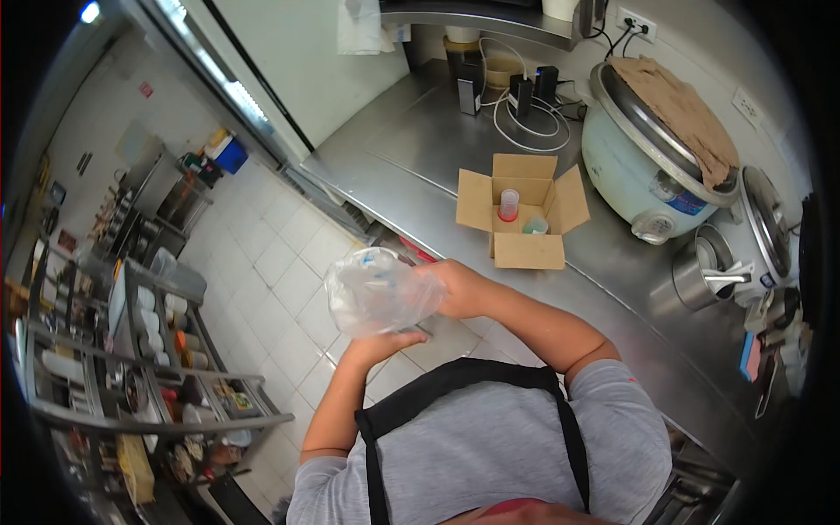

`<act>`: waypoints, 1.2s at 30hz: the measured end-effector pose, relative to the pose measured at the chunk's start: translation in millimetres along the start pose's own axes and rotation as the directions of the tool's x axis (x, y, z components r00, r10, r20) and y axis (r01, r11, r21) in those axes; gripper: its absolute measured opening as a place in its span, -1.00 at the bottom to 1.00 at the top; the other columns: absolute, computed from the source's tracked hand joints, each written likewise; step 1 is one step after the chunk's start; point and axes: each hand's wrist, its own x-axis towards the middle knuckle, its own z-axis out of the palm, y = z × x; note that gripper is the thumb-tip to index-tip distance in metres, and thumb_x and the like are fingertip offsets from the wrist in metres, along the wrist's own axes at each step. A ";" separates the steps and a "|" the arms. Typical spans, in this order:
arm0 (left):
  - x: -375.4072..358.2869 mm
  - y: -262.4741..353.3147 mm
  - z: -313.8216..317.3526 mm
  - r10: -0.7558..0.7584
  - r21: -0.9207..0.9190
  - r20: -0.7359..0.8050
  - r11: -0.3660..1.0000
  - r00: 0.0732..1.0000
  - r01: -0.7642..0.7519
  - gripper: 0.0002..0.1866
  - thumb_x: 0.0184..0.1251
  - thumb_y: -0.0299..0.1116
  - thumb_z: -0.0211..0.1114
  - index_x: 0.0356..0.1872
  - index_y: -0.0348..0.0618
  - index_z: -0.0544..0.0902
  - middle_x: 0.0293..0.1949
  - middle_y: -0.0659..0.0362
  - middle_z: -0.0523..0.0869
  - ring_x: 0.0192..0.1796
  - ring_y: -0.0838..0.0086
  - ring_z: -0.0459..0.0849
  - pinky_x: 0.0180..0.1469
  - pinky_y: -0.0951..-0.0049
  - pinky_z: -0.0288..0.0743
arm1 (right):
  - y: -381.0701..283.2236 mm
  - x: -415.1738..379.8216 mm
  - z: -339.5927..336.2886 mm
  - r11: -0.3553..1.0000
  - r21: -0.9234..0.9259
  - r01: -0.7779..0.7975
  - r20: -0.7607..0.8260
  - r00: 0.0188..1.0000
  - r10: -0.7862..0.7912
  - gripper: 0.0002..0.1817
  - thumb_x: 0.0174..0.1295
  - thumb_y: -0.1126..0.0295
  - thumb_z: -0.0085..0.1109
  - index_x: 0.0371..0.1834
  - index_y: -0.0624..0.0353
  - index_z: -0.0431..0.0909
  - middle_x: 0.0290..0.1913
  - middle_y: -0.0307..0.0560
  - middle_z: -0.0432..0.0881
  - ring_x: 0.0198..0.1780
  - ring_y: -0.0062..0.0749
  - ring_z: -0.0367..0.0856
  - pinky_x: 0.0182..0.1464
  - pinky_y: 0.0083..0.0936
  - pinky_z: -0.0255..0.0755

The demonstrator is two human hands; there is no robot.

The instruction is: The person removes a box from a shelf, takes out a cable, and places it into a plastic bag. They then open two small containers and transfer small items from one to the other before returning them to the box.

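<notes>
A clear plastic bag (372,293) with a few blue marks is held in front of my body, above the tiled floor. My right hand (461,290) is closed around the bag's gathered right side. From below, my left hand (382,348) supports the bag, its thumb pointing right and its other fingers mostly hidden behind the plastic. What the bag contains, if anything, I cannot make out. On the steel counter just beyond my right hand stands an open cardboard box (529,251), its flaps folded out. Inside it are a clear cup with a red rim (508,206) and a greenish cup (535,227).
A large rice cooker (630,166) with a brown cloth (678,114) on its lid stands on the steel counter (411,144). Nearby are metal pots (697,278), chargers with white cables (522,96) and a second cooker (766,227). Loaded shelves (166,350) line the left.
</notes>
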 end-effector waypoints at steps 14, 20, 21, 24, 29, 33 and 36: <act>72.6 23.1 -17.5 0.838 0.554 -0.411 0.542 0.359 -0.632 -0.66 -0.12 -0.22 0.32 -0.22 0.03 0.58 0.19 -0.09 0.08 0.25 -0.09 -0.07 0.22 0.02 -0.14 | -5.6 33.1 -115.6 0.738 0.112 -0.665 -0.040 0.740 0.672 -0.64 0.11 0.12 0.00 -0.30 0.24 0.53 -0.44 -0.18 0.52 -0.43 -0.53 0.45 -0.36 -0.57 0.36; 104.9 84.1 -38.6 0.795 -0.049 -0.153 0.587 0.587 -0.808 -0.80 -0.16 -0.33 0.30 -0.41 -0.03 0.59 -0.29 0.01 0.57 -0.14 0.05 0.54 -0.09 0.20 0.39 | 31.2 28.3 -91.5 0.860 -0.423 -0.284 0.574 0.651 0.497 -0.60 0.04 0.19 0.03 -0.11 0.21 0.46 -0.33 -0.08 0.54 -0.37 -0.35 0.50 -0.39 -0.41 0.41; 109.5 82.8 -36.2 0.763 -0.016 -0.114 0.638 0.636 -0.769 -0.78 -0.15 -0.35 0.29 -0.39 -0.09 0.57 -0.35 0.05 0.58 -0.23 0.13 0.56 -0.16 0.27 0.42 | 60.9 22.1 -87.3 0.902 -0.384 -0.197 0.555 0.732 0.396 -0.58 0.04 0.20 0.04 -0.06 0.20 0.43 -0.29 -0.07 0.53 -0.33 -0.34 0.51 -0.33 -0.41 0.41; 121.0 58.1 -28.0 0.543 -0.054 -0.096 0.834 0.834 -0.550 -0.83 -0.13 -0.47 0.25 -0.42 -0.20 0.53 -0.54 0.14 0.58 -0.49 0.34 0.58 -0.41 0.45 0.45 | 59.6 14.0 -108.3 0.893 -0.202 -0.402 0.327 0.832 0.449 -0.46 0.02 0.23 0.11 0.09 0.17 0.30 -0.13 -0.07 0.49 -0.15 -0.36 0.48 -0.13 -0.43 0.38; 156.7 59.4 -30.4 0.100 -0.550 -0.358 0.781 0.928 -0.296 -0.88 0.06 -0.51 0.15 -0.35 -0.28 0.52 -0.43 0.23 0.59 -0.39 0.61 0.53 -0.35 0.58 0.41 | 16.4 -11.7 -146.2 0.547 0.798 -0.254 0.037 0.926 0.377 -0.34 -0.02 0.33 0.21 0.18 0.19 0.18 0.05 -0.08 0.39 0.05 -0.41 0.39 0.07 -0.48 0.29; 195.3 63.4 -36.9 0.086 -0.833 -0.129 0.532 0.988 -0.155 -0.75 0.08 -0.51 0.15 -0.17 -0.30 0.48 -0.28 0.18 0.58 -0.26 0.56 0.54 -0.17 0.54 0.43 | 5.0 -14.5 -134.5 0.779 0.586 -0.222 -0.192 0.896 0.400 -0.39 0.01 0.41 0.17 0.17 0.23 0.20 0.06 -0.05 0.38 0.03 -0.43 0.41 0.07 -0.47 0.31; 224.4 63.8 -40.0 0.179 -0.950 0.016 0.309 0.984 -0.040 -0.61 0.07 -0.46 0.22 -0.04 -0.27 0.40 -0.14 0.14 0.54 -0.12 0.49 0.52 -0.04 0.46 0.41 | 13.9 -7.6 -144.6 0.671 0.725 -0.151 -0.289 0.818 0.497 -0.35 -0.05 0.43 0.21 0.16 0.25 0.20 0.04 -0.04 0.42 0.03 -0.35 0.44 0.07 -0.39 0.33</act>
